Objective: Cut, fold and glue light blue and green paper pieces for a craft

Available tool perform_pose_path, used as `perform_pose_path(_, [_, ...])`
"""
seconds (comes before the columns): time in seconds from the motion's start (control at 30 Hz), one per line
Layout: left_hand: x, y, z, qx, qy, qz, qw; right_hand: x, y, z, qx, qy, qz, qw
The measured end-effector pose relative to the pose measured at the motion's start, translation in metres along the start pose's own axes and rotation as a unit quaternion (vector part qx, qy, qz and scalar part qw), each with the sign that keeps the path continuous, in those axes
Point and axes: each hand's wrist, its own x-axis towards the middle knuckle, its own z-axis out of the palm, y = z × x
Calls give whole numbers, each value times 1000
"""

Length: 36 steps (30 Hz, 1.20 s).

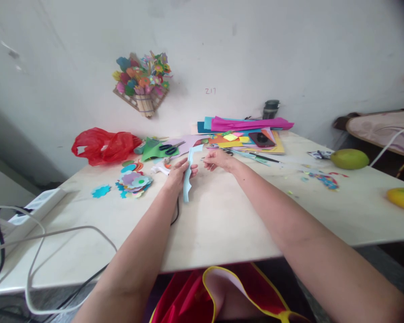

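Note:
My left hand (pixel 177 175) is closed on a light blue paper strip (pixel 187 181), held upright above the table; one long edge is cut in a wavy line and its top end bends to the right. Just right of the strip, my right hand (pixel 218 160) is pinched shut. A small dark tip shows at its fingertips, too small to name. Beside my left hand lies a white tool that looks like a glue gun (pixel 160 168), partly hidden. Cut paper flowers (pixel 134 181) are piled to the left, with one blue paper flower (pixel 101 191) apart from them.
Behind lie a red plastic bag (pixel 104 146), scissors (pixel 170 148) on green paper, coloured sheets (pixel 252 124) and a phone (pixel 261 139). Paper scraps (pixel 326 181) and a green mango (pixel 349 159) are to the right. A power strip (pixel 42 202) and loose cables (pixel 87 228) occupy the left edge.

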Motion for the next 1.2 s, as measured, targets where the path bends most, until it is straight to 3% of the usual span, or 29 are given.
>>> perform_pose_path(0.37, [4, -4, 2, 55, -9, 48, 997, 2, 6, -3, 27, -32, -6, 999])
perform_pose_path(0.57, [0, -4, 7, 85, -26, 45, 995, 5, 5, 3, -92, 13, -73, 993])
perform_pose_path(0.9, [3, -7, 4, 48, -55, 46, 996, 3, -1, 11, -199, -21, -153, 968])
perform_pose_path(1.2, [3, -7, 3, 50, -46, 37, 997, 15, 9, 8, -321, -14, -247, 914])
